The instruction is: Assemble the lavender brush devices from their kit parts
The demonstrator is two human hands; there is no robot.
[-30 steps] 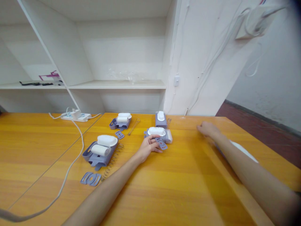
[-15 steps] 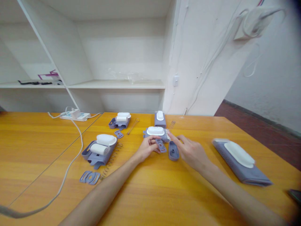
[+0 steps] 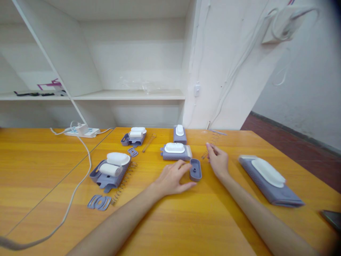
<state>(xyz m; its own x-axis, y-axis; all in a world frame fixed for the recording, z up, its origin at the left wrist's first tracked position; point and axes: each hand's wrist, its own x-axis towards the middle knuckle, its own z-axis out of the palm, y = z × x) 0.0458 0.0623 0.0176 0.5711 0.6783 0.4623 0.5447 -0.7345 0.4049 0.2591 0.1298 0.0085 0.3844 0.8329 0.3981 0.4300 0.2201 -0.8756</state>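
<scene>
- Grey-purple plastic cup (image 3: 195,171), one, oblong, hollow side up; we find it at the centre of the frame, on the orange wooden table (image 3: 170,224).
- Our left hand (image 3: 174,179): spread wide, forefinger at the cup's left rim, thumb just below its near end; whether they press it we cannot tell.
- Our right hand (image 3: 218,161): right of the cup, thumb and forefinger brought narrow beside a wire spring (image 3: 204,155); whether they grip it we cannot tell.
- White-topped box (image 3: 174,155), lying flat just above the cup.
- Second box (image 3: 180,138), also white-topped, behind the first, near the table's far edge.
- Thin purple strip (image 3: 220,132), far edge, above our right hand.
- Large box (image 3: 269,185), white-topped, set slantwise at the right of the frame.
- Opened box (image 3: 110,183), left of centre, with a white roll (image 3: 109,170) on it; a long coil (image 3: 124,183) at its right, a slotted plate (image 3: 99,202) below.
- Matching smaller-looking set (image 3: 137,137), farther back.
- White power strip (image 3: 82,132), left, at the shelf's foot.
</scene>
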